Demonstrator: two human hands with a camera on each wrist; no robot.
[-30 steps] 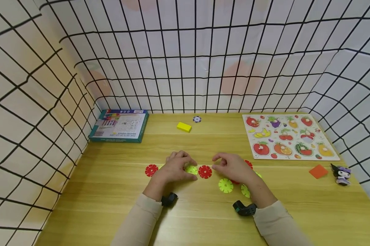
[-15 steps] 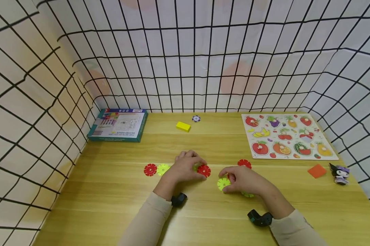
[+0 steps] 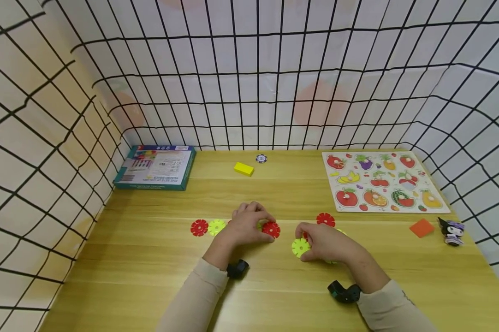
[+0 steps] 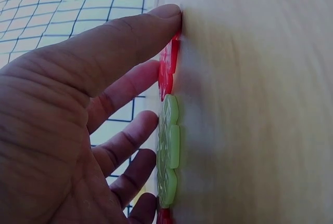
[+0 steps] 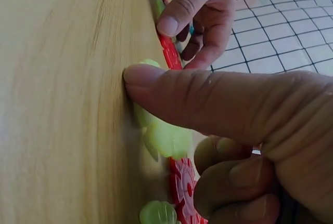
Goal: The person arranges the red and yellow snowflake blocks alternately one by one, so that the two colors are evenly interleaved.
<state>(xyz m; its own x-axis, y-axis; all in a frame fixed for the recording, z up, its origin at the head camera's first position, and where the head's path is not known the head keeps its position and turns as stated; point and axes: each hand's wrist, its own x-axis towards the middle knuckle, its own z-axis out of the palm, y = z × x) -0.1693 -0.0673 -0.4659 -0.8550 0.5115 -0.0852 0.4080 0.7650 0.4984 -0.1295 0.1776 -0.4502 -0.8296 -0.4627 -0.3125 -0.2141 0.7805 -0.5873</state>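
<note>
On the table lies a row of notched plastic discs: a red disc [image 3: 199, 228] at its left end, then a yellow-green disc [image 3: 216, 227], with more under my left hand [image 3: 243, 227]. That hand pinches the red disc [image 3: 271, 230] at the row's right end, thumb at the near edge and index finger at the far edge. To its right, my right hand [image 3: 331, 242] pinches a yellow-green disc [image 3: 301, 247] between thumb and index finger; this disc looks tilted in the right wrist view. Another red disc [image 3: 326, 220] lies just beyond the right hand, which partly hides several more discs.
At the back left lies a teal box [image 3: 154, 168]. A yellow block [image 3: 244, 169] and a small round chip [image 3: 261, 158] sit at the back middle. On the right are a fruit puzzle board [image 3: 382, 184], an orange square [image 3: 422, 228] and a small figurine [image 3: 453, 232]. Black mesh surrounds the table.
My left hand has shifted right, from a yellow-green disc to the red disc at the row's end. My right hand has moved nearer to me and taken a yellow-green disc by its edges.
</note>
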